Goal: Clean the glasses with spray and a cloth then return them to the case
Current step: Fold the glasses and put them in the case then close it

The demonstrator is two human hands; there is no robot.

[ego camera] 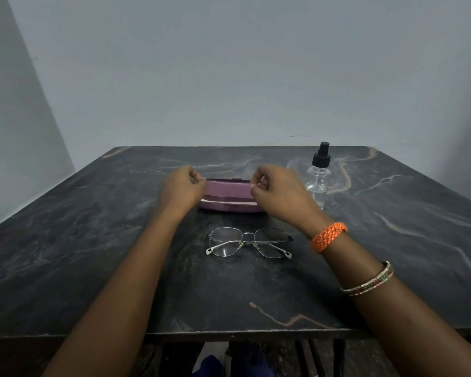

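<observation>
Wide bare desk (93,240) lies left and right; the glasses (249,242) sit before the case (229,197), the spray bottle (319,175) just right of it.

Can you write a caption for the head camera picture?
Both hands, left and right, at the purple glasses case; glasses in front.

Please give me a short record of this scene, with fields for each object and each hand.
glasses: folded, on the table, nearer than the case
case: purple, lid partly open, something white inside
spray bottle: upright, right of the case
left hand: fingers pinch the lid's left end
right hand: fingers pinch the lid's right end
cloth: not clearly seen
</observation>
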